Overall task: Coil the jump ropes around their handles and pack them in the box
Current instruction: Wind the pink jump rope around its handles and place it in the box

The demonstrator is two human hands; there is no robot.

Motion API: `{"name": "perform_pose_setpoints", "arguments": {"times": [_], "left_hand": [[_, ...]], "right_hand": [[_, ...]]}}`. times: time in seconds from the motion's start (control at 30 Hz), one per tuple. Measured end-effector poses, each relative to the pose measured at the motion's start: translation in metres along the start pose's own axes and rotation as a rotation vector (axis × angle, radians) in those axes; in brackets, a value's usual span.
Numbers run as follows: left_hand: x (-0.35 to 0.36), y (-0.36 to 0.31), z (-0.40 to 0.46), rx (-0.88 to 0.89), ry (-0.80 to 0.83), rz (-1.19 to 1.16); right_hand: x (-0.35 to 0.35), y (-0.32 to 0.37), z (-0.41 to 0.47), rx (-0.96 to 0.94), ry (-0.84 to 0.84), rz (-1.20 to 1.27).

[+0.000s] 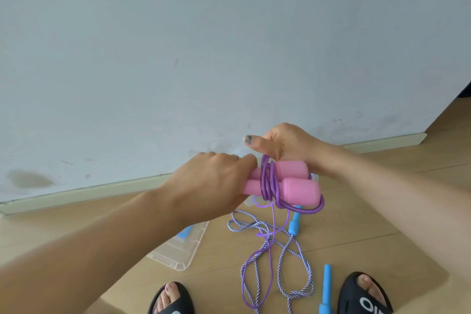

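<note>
Two pink handles (298, 187) lie side by side in the air, with several turns of purple rope (267, 181) wound around their middle. My left hand (211, 183) grips their left ends. My right hand (288, 144) is behind them at the right, thumb out, with the purple rope looped by the thumb. The rest of the purple rope (257, 275) hangs down to the floor. A second rope, striped blue and white (285, 255), lies loose on the floor with two blue handles (293, 227) (326, 290). A clear plastic box (178, 252) sits on the floor at lower left, partly hidden by my left arm.
A pale wall with a skirting board (102, 191) runs close ahead. The floor is light wood. My feet in black slides (170, 298) (364, 293) stand at the bottom edge, either side of the loose ropes.
</note>
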State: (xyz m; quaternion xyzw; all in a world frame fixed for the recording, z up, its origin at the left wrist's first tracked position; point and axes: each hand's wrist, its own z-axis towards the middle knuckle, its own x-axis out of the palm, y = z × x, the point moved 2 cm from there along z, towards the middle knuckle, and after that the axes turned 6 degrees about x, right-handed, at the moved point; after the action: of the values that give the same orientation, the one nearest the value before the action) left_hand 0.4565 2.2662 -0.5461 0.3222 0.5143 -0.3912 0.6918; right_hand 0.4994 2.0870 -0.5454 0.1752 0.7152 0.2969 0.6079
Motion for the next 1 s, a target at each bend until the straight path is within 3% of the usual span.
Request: {"name": "perform_pose_setpoints", "arguments": {"times": [0.1, 0.27, 0.5, 0.67, 0.77, 0.9, 1.0], "left_hand": [[-0.013, 0.004, -0.004, -0.105, -0.06, -0.126], [-0.01, 0.034, -0.003, -0.391, -0.166, -0.261], [0.015, 0.064, -0.009, -0.544, 0.047, -0.165], [0.033, 0.054, -0.007, -0.472, 0.338, 0.073], [0.041, 0.041, -0.005, -0.388, 0.498, 0.178], [0.043, 0.014, 0.001, -0.268, 0.534, 0.259], [0.042, -0.01, 0.006, -0.148, 0.49, 0.23]], "right_hand": [[0.024, -0.017, -0.001, 0.187, 0.084, 0.333], [0.043, -0.016, -0.022, 0.252, 0.093, 0.343], [0.053, 0.018, -0.066, 0.113, -0.018, -0.119], [0.057, 0.046, -0.089, -0.162, -0.029, -0.591], [0.041, 0.058, -0.082, -0.211, -0.061, -0.582], [0.002, 0.051, -0.055, -0.313, -0.29, -0.584], [-0.004, 0.04, -0.033, -0.36, -0.315, -0.657]]}}
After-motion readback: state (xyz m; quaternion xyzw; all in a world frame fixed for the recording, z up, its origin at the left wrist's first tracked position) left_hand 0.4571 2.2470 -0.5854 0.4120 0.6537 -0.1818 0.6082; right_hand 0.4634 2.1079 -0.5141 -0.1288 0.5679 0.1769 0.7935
